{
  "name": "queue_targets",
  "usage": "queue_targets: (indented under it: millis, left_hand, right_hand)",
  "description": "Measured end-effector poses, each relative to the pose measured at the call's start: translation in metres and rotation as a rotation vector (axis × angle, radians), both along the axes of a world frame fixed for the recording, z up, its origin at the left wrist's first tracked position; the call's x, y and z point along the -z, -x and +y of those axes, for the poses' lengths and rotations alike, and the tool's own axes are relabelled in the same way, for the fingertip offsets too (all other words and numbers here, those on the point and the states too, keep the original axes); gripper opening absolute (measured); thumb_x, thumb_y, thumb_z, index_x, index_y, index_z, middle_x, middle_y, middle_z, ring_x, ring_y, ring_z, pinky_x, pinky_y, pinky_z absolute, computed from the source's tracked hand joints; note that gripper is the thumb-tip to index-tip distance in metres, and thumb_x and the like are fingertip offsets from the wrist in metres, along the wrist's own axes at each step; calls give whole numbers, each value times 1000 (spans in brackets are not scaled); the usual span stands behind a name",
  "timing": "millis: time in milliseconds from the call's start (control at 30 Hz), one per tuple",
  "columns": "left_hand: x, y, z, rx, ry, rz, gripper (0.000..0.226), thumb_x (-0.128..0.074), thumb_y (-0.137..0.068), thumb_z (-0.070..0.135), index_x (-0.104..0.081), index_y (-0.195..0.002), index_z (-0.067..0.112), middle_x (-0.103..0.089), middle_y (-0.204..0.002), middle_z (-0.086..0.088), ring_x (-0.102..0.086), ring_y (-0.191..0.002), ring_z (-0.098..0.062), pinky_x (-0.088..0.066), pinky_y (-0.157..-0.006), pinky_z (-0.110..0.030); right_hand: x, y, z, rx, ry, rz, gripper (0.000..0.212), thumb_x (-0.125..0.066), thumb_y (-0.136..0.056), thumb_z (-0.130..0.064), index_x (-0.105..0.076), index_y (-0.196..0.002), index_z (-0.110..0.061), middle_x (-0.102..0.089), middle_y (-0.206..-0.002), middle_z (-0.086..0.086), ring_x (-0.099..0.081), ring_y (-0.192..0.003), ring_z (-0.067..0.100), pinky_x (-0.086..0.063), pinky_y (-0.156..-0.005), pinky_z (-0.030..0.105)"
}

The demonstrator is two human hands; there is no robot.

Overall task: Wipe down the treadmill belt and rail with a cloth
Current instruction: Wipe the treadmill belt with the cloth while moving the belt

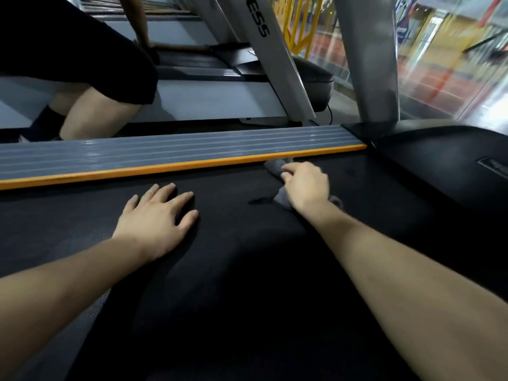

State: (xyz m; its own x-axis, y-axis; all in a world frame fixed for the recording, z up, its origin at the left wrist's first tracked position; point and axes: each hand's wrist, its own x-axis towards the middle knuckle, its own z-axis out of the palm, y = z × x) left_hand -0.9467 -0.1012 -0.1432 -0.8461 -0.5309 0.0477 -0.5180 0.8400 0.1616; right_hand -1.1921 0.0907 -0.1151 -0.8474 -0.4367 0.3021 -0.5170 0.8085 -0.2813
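Note:
The black treadmill belt (pixel 233 257) fills the lower view. Along its far side runs the grey ribbed rail (pixel 165 151) with an orange edge strip (pixel 176 167). My right hand (pixel 308 185) presses a grey cloth (pixel 276 166) onto the belt right beside the orange strip, near the rail's right end. Cloth shows in front of and under the fingers. My left hand (pixel 156 215) lies flat on the belt, fingers spread, holding nothing, a short way below the rail.
The black motor cover (pixel 439 160) rises at the right, with a grey upright post (pixel 368 59) behind it. Another person's bare leg (pixel 90 114) in black shorts stands beyond the rail at the left. A neighbouring treadmill (pixel 220 86) stands further back.

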Motion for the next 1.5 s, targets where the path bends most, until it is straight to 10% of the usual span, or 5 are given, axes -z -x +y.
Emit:
queue_targets:
  millis: [533,800,1067,1333,1500]
  left_hand:
    - [12,-12,21,-38,-8,59,57,-23,-98,57,-25,-155,47,-15,-168,12,-2,-155,-14,-2,-124,-49]
    - [12,-13,19,-125,-40,89,54,-20,-101,54,-34,-152,45,-22,-166,12,-7,-155,-14,-4,-124,-51]
    - [10,-10,22,-114,-40,72,60,-14,-98,62,-29,-154,44,-17,-167,11,-2,-156,-16,0,-123,-53]
    - [10,-12,20,-117,-58,68,58,-12,-99,57,-30,-153,46,-19,-167,11,-3,-155,-14,-2,-124,-52]
    - [10,-11,20,-112,-51,79,58,-12,-99,57,-30,-153,45,-19,-167,10,-3,-156,-15,-1,-123,-53]
  right_hand:
    - [8,6,7,95,5,-9,22,-52,-95,-26,-68,-109,-33,-66,-111,8,-62,-101,34,-45,-76,37]
    - [21,-86,-89,-512,-53,-4,21,-48,-96,-35,-61,-113,-38,-58,-122,-8,-61,-104,29,-48,-82,39]
    - [6,11,10,44,-63,28,20,-56,-93,-25,-66,-110,-27,-61,-116,6,-62,-102,34,-43,-76,37]
    - [15,-90,-69,-545,-57,-22,22,-59,-91,-30,-61,-112,-36,-57,-120,-8,-62,-103,26,-45,-76,34]
    - [6,25,19,-52,-62,-21,26,-53,-92,-28,-64,-113,-39,-63,-125,0,-62,-108,34,-50,-88,39]
